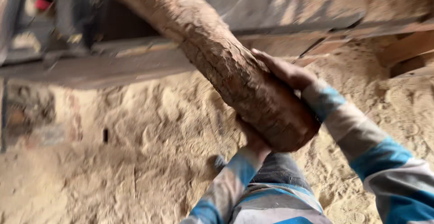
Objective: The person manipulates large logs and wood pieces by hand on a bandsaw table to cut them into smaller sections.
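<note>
A thick log (226,61) with rough brown bark runs from the upper left down to the centre, its near end raised over my lap. My right hand (282,70) lies flat on the log's right side near that end. Under the end sits my left hand (253,140), mostly hidden by the wood, bearing it from below. Both sleeves are striped blue and grey. The far end of the log rests up on a wooden bench at the top.
Sawdust (149,138) covers the floor all around. A long wooden bench or machine bed (113,66) crosses the top. Planks (407,47) lie at the upper right. A blurred machine part (40,2) stands at the top left.
</note>
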